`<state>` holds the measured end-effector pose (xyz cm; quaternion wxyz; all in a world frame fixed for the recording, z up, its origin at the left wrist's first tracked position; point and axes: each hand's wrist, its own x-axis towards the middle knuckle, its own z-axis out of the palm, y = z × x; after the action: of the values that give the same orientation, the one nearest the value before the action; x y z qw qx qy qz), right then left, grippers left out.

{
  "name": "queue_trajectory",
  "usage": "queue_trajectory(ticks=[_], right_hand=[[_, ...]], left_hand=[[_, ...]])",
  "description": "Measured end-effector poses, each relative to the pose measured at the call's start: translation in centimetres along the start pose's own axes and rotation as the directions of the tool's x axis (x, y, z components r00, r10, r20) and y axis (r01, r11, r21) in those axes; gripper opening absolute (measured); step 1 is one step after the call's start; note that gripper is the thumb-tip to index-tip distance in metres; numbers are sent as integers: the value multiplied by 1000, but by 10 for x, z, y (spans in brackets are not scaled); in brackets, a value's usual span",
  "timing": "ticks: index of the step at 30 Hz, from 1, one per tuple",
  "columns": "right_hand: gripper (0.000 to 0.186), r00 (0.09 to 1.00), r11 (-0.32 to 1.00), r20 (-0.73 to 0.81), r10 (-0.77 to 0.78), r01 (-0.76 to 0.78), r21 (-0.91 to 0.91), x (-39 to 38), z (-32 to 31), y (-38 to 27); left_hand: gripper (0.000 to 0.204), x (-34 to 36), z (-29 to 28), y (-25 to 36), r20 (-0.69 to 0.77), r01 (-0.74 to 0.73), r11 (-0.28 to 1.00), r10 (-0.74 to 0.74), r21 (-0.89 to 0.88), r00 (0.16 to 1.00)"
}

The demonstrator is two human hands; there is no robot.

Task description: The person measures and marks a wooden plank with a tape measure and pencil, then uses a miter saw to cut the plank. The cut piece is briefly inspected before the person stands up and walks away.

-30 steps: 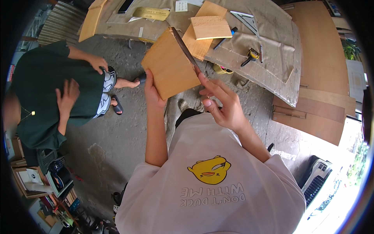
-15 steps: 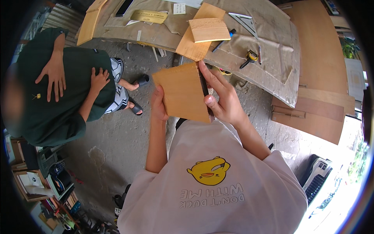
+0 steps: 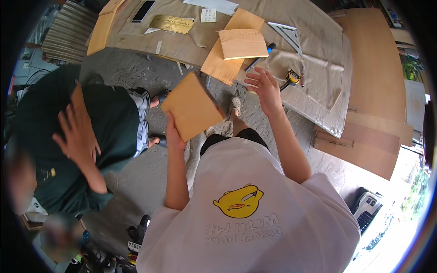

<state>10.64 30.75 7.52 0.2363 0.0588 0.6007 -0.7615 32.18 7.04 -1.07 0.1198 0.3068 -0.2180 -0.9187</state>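
Note:
My left hand grips a square wooden board by its lower left edge, holding it tilted in front of my body. One side edge of that board looks dark and rough. My right hand is off the board, raised near the table's front edge with its fingers apart and nothing in them. Just beyond it, a yellow and black tape measure lies on the table. A small board rests across a longer wooden plank, and a blue marker lies beside them.
The cloth-covered table also bears a triangular ruler, a pencil, a phone and a gold nameplate. A person in a dark green shirt stands close on my left. Large wooden panels are at the right.
My right hand has let go of the board and moved right, opening. The board has shifted left and tilted in my left hand. The person at left has moved an arm.

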Motion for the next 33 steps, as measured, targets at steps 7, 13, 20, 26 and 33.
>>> queue_trajectory(ticks=[7, 13, 20, 26, 33], right_hand=[[42, 947, 924, -209, 242, -160, 347, 147, -51, 74], [39, 899, 882, -280, 338, -198, 428, 213, -45, 86], [28, 950, 941, -276, 143, -44, 337, 201, -30, 7], [20, 948, 961, -183, -259, 233, -152, 193, -54, -62], [23, 873, 873, -99, -478, 460, -159, 190, -60, -92]], left_hand=[[55, 13, 9, -11, -269, -120, 992, 124, 31, 955], [58, 29, 48, -29, -362, -157, 987, 163, 46, 918], [57, 74, 70, -53, -377, -187, 962, 251, 197, 892], [56, 131, 115, -73, -356, -82, 923, 226, 376, 907], [47, 199, 151, -106, -171, -98, 891, 191, 444, 967]])
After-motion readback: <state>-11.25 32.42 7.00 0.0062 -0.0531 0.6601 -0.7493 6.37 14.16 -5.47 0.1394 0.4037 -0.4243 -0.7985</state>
